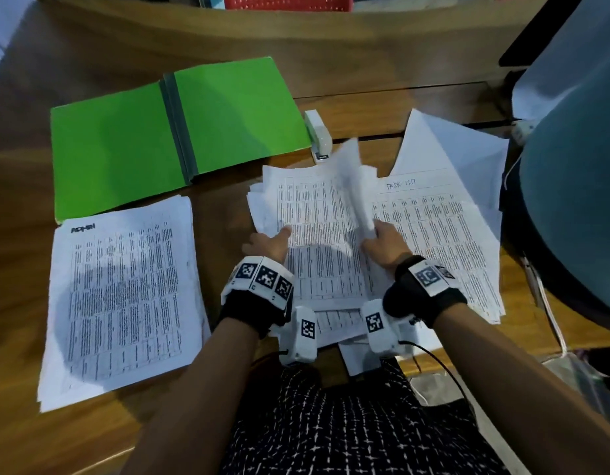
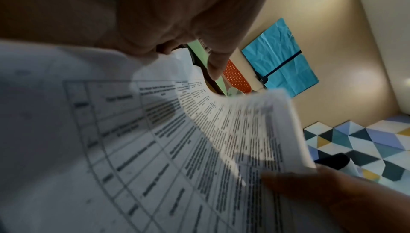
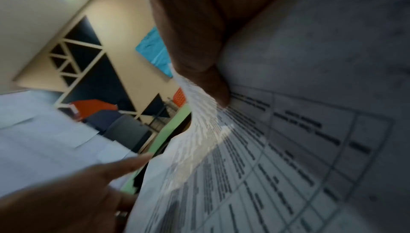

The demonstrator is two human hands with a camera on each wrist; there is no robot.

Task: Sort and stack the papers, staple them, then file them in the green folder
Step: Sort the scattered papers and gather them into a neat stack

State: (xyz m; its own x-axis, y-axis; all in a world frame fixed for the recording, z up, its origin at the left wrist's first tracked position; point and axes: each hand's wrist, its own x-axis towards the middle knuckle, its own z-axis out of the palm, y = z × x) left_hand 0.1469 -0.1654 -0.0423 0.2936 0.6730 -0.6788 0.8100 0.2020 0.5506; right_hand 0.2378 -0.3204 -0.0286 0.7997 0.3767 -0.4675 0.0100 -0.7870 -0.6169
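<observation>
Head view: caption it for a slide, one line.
Right hand lifts a sheet off the middle pile, left hand resting on it; green folder lies open.

- Left hand [image 1: 267,243]: bare, with a black wrist strap [image 1: 254,315] just behind it, carrying white blocks printed with black square markers.
- Right hand [image 1: 386,243]: bare, with a matching black band [image 1: 422,298], white marker blocks and a thin black cable [image 1: 437,363].
- Black garment with white dashes [image 1: 348,426].

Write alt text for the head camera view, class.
The right hand lifts a printed white sheet off a loose middle paper pile that the left hand touches. An open green folder and white stapler lie behind.
</observation>
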